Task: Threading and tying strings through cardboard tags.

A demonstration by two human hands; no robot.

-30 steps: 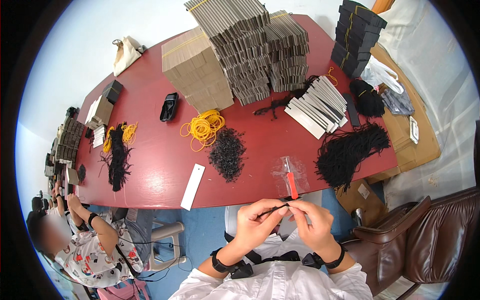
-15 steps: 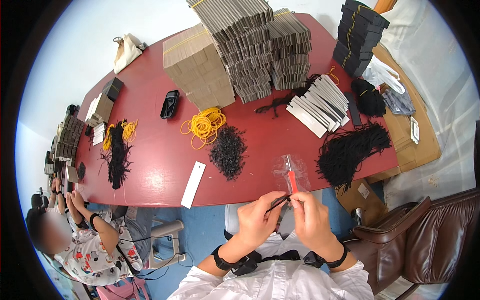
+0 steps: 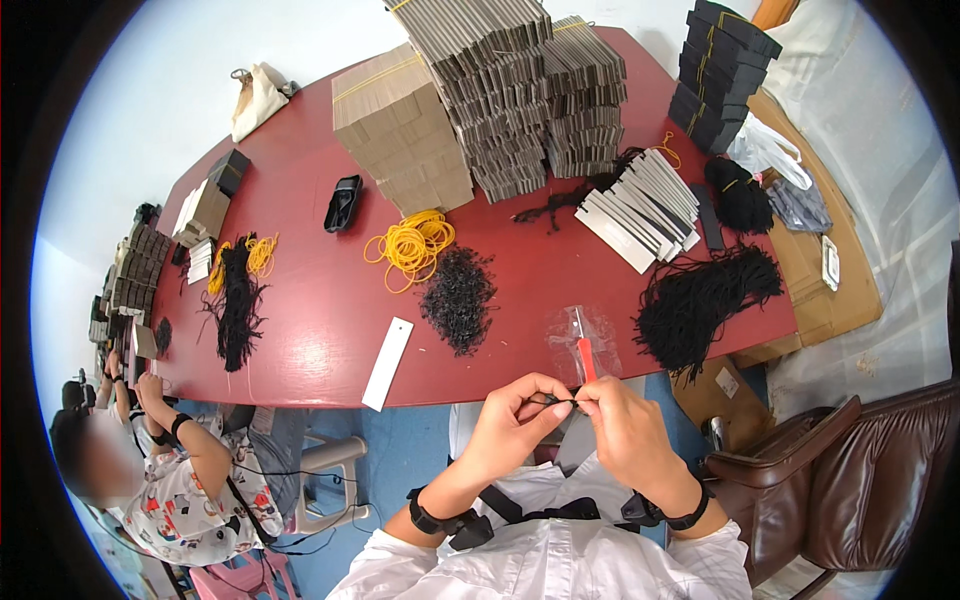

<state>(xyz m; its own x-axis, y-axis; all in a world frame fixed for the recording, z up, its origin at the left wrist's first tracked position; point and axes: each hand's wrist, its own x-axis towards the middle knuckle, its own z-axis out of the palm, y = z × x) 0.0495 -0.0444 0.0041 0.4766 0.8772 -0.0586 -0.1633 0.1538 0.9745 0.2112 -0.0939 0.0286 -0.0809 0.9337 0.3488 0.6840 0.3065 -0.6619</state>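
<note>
1. A white strip (image 3: 388,364) lies at the near edge of the red table (image 3: 310,340).
2. Yellow bands (image 3: 412,247) lie looped beside a heap of small black pieces (image 3: 457,302).
3. The left hand (image 3: 510,420) pinches a thin black cord (image 3: 573,402) between thumb and fingers.
4. That cord sits between both hands, before the table's near edge.
5. An orange-handled tool (image 3: 586,362) lies just beyond.
6. The right hand (image 3: 628,430) pinches the cord's other side.
7. Black strands (image 3: 710,305) lie bundled rightward.

Forearms (image 3: 455,488) angled inward; left hand (image 3: 513,422) and right hand (image 3: 628,425) close together, fingers curled, thumbs pinching.
</note>
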